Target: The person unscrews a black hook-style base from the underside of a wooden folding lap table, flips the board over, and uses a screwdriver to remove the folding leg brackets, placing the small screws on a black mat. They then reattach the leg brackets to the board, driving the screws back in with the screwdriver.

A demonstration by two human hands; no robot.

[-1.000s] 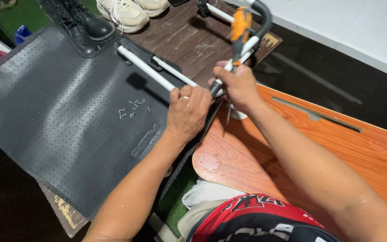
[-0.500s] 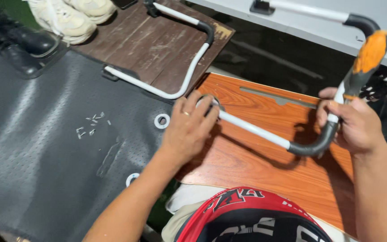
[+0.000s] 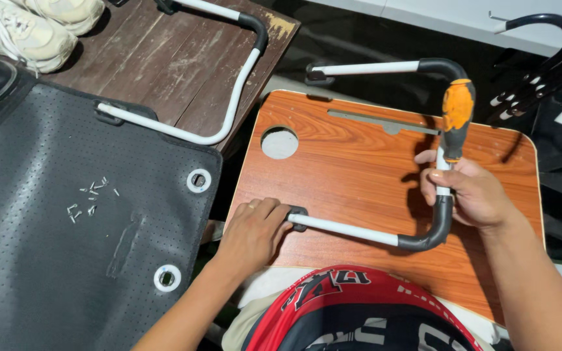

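the black perforated mat (image 3: 53, 227) is covering the left side of the view, its left and lower edges running out of frame; two metal eyelets (image 3: 198, 180) are sitting along its right border and a small scatter of screws (image 3: 89, 198) is lying on its open middle. the reddish wooden board (image 3: 359, 169), with rounded corners, a round hole (image 3: 279, 143) and a narrow slot near its far edge, is lying to the right of the mat, with a dark gap between them. its near edge is being hidden by the person's red and black shirt. the dark wooden worktop (image 3: 157, 58) is lying beyond, carrying a second bent tube (image 3: 229, 110) and pale shoes cut off at the top edge. the white metal tube leg (image 3: 352, 231), with a black curved corner, is lying across the near part of the board. the left hand (image 3: 252, 237) is pressing down on the leg's black end bracket, fingers curled over it. the right hand (image 3: 473, 195) is closing its fingers around the upright part of the leg together with an orange-handled screwdriver (image 3: 456, 114); the screwdriver's tip is hidden.
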